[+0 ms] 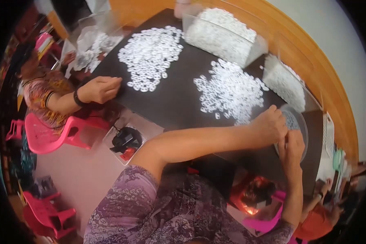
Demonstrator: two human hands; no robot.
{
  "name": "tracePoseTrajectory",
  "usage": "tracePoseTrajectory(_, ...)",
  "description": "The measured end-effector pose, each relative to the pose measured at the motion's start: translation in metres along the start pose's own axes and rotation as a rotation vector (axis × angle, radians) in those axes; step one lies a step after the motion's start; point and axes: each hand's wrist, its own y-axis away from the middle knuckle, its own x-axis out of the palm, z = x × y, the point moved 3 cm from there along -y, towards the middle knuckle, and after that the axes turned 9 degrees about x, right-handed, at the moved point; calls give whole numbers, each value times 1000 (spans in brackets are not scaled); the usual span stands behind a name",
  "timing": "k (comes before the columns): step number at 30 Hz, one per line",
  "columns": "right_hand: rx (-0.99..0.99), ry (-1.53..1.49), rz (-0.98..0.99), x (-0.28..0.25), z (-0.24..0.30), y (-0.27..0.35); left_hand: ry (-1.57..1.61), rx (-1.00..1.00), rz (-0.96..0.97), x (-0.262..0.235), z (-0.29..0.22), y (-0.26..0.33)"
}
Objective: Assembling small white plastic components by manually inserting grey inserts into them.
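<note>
Fingers close together, grey pieces just beside, clear tub

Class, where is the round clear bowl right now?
In the head view, the bowl sits on the right of the dark table, partly hidden by the left hand and right hand, below the smaller bin.

Round tub: clear, glossy plastic. Small pieces: smooth, plastic-looking. Tabletop: smooth, matt. Chair: plastic.

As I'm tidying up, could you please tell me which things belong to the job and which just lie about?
Likely the job's, on the table: tub, grey pieces, white piles, clear bins.

Likely lying about: white tray, lower-left chair.
</note>
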Motion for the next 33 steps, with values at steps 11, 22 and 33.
tracePoseTrajectory(11, -47, -310, -24, 21, 50, -38, 311, -1337, -546, -221, 85, 213)
tracePoseTrajectory(22, -113, -212, 46, 29, 68, -32, -1068, -915, 389, -256, 127, 265)
tracePoseTrajectory(33, -23, -142, 56, 25, 45, -12, -1124, -714, 473, -248, 134, 273)
